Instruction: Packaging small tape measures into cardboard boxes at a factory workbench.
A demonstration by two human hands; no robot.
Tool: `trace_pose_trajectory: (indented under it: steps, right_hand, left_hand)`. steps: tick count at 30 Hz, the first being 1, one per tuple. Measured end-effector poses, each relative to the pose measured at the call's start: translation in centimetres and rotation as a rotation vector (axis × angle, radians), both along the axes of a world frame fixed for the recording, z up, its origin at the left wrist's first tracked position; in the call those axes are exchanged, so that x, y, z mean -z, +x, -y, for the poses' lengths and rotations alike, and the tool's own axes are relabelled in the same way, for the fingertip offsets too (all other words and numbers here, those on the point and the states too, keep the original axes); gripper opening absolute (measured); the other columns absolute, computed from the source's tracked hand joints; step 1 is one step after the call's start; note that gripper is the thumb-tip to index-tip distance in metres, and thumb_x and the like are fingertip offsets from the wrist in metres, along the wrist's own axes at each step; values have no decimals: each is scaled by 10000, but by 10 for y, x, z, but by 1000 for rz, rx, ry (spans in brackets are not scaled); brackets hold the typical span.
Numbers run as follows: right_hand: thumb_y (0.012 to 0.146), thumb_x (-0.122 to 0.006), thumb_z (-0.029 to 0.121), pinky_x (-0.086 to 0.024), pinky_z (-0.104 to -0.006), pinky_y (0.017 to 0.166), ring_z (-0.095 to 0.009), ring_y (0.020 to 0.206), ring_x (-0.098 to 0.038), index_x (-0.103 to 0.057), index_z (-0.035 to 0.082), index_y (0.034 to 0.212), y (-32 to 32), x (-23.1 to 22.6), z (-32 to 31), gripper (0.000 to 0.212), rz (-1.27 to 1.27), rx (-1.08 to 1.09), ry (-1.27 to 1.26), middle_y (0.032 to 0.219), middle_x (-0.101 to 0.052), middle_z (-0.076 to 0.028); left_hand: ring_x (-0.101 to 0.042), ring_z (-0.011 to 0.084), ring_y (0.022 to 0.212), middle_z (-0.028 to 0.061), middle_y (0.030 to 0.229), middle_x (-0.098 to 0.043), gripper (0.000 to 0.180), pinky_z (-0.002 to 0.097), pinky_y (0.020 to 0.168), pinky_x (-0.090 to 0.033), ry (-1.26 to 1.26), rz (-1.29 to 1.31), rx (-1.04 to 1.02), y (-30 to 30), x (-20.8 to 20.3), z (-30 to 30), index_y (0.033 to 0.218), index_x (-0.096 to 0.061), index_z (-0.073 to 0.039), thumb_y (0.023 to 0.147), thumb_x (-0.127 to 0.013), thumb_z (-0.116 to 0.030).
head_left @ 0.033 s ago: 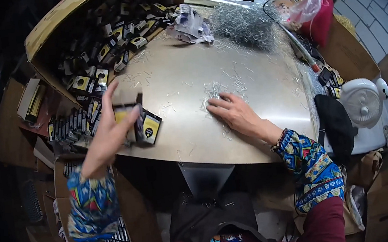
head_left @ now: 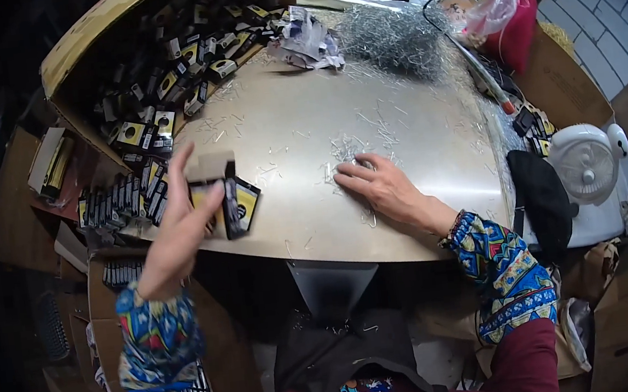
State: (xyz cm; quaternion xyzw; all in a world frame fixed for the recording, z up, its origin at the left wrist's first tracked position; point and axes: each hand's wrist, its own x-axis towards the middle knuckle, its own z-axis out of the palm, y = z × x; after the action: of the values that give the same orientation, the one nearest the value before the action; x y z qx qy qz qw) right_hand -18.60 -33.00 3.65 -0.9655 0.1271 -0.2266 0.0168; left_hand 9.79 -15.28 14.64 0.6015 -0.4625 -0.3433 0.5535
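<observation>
My left hand (head_left: 181,233), smeared by motion, grips a small black and yellow cardboard box (head_left: 205,214) at the table's left front edge. Its thumb lies across the box and a finger points upward. Upright beside the thumb is a pale flap or end of a box (head_left: 217,163). Against the held box, on its right, sits another black and yellow box (head_left: 247,206); where one ends is blurred. My right hand (head_left: 391,189) rests palm down near the table's middle, fingers stretched and slightly bent, fingertips touching a small heap of thin metal pins (head_left: 346,148).
A large carton (head_left: 90,35) spills many small black and yellow boxes at the left. Crumpled paper (head_left: 306,42) and a big pile of metal pins (head_left: 397,41) lie at the back. A white fan (head_left: 588,165) and a black cap-like cloth thing (head_left: 541,201) stand at the right.
My left forearm has shifted slightly right, and the pale flap above the held box shows more. My right hand has barely moved among the pins.
</observation>
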Motion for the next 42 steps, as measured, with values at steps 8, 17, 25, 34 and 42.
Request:
trace_pose_trajectory:
  steps: [8, 17, 25, 34, 42]
  right_hand:
    - [927, -584, 166, -427, -406, 954, -331, 1067, -518, -578, 84, 1271, -19, 6, -46, 354, 40, 242, 99, 1302, -554, -118]
    - [967, -534, 220, -312, -464, 1106, -389, 1359, -363, -490, -2, 1337, 0, 12, -51, 434, 208, 345, 296, 1423, -428, -250]
    - [974, -479, 162, -275, -511, 1126, -474, 1341, -343, -358, -140, 1339, 37, 10, -146, 489, -34, 305, 245, 1390, -383, -349]
    - [875, -513, -78, -452, -372, 977, -336, 1208, -548, -565, 6, 1255, -3, -47, -176, 393, 113, 155, 814, 1305, -559, -200]
    - [687, -596, -47, -447, -383, 798, -316, 942, -533, -615, 19, 1045, -2, 14, -199, 364, -78, 126, 454, 1033, -567, -129]
  left_hand:
    - [-648, 171, 1018, 64, 1104, -667, 303, 333, 872, -544, 254, -1053, 1, -44, 77, -96, 1246, -534, -26, 961, -555, -127]
    - [-623, 168, 949, 11, 1073, -608, 265, 399, 732, -548, 592, -877, -142, -71, 186, -158, 1211, -528, -165, 971, -445, -242]
    - [-515, 67, 744, 3, 837, -588, 177, 213, 628, -396, 623, -571, 3, -145, 229, -151, 1023, -610, -35, 866, -565, -104]
    - [-500, 67, 749, 7, 875, -561, 161, 207, 613, -387, 540, -925, -116, -159, 213, -151, 997, -566, -44, 851, -526, -98]
    - [-584, 265, 980, 152, 1033, -582, 755, 314, 865, -439, 356, 518, 78, -170, 208, -162, 1250, -383, 28, 689, -809, -244]
